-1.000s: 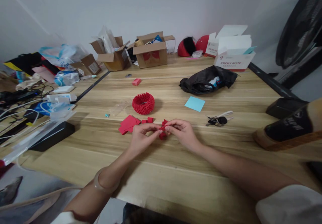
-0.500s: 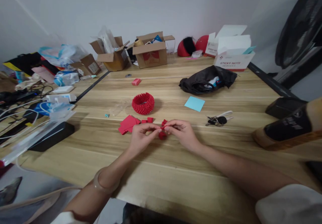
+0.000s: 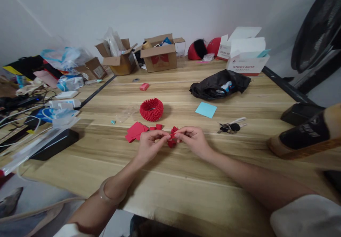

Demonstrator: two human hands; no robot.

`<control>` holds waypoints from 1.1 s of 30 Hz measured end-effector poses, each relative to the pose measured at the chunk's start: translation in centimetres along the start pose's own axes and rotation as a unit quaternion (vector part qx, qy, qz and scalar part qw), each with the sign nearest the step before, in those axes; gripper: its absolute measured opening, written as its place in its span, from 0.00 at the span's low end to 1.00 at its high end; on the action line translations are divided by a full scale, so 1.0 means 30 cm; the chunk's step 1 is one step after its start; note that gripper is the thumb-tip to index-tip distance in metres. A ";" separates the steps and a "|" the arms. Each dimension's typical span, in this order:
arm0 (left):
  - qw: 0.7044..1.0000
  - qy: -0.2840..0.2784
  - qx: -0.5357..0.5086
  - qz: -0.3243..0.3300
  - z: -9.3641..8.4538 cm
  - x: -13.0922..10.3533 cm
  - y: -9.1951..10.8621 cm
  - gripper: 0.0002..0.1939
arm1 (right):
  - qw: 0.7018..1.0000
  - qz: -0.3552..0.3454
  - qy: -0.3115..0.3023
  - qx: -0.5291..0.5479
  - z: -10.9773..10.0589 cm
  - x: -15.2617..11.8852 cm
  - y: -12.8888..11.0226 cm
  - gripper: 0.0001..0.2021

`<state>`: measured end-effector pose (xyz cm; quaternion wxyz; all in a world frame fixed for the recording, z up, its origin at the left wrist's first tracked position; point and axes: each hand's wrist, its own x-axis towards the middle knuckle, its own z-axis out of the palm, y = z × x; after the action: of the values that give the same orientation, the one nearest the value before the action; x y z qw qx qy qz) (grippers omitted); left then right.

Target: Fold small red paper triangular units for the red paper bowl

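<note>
Between my left hand and my right hand is a small piece of red paper, pinched at both ends by thumbs and fingertips. Its exact fold is too small to make out. Other small red paper pieces lie on the table just under and behind the fingertips. Left of them are a few folded red pieces and a loose pile of flat red paper. Farther back stands a round, spiky red bowl built of many folded paper pieces.
A blue paper square, keys and a black bag lie to the right. Cardboard boxes and a sticky-note box line the wall. Cables and a black box crowd the left; a large bottle-like container stands right.
The fingertips have drawn slightly apart, and more of the red paper shows between them. Both hands stay in nearly the same place; the other things have not moved.
</note>
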<state>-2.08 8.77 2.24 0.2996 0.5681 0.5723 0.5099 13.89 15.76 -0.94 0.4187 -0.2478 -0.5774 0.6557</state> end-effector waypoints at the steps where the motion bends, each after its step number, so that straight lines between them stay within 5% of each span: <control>1: 1.000 -0.002 0.012 0.008 0.000 0.000 -0.003 0.06 | 1.000 0.001 -0.002 -0.006 -0.001 0.001 -0.001 0.11; 5: 0.993 0.034 0.104 0.054 -0.033 0.012 -0.004 0.07 | 1.000 0.003 0.009 -0.013 -0.007 0.006 -0.005 0.12; 10: 0.959 0.151 0.239 0.037 -0.166 0.066 -0.004 0.11 | 0.999 0.040 0.032 0.005 -0.005 0.007 -0.007 0.15; 15: 0.888 0.090 0.443 -0.081 -0.274 0.109 -0.020 0.10 | 0.994 0.085 0.063 -0.004 0.002 0.001 -0.019 0.19; 19: 0.871 -0.002 0.472 -0.135 -0.290 0.112 -0.033 0.09 | 0.994 0.084 0.077 0.000 0.001 0.000 -0.024 0.20; 22: 0.870 -0.016 0.471 -0.146 -0.290 0.111 -0.046 0.08 | 0.993 0.083 0.089 -0.004 -0.002 0.002 -0.022 0.20; 30: 0.850 0.028 0.513 -0.119 -0.287 0.111 -0.041 0.13 | 0.994 0.083 0.066 0.010 -0.003 0.002 -0.016 0.20; 33: 0.860 0.120 0.488 -0.092 -0.275 0.103 -0.022 0.13 | 0.996 0.073 0.052 0.016 0.000 -0.001 -0.013 0.18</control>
<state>-10.47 9.83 4.84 -0.0414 0.5209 0.8288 0.2002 14.01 15.73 -0.59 0.4034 -0.3167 -0.5248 0.6794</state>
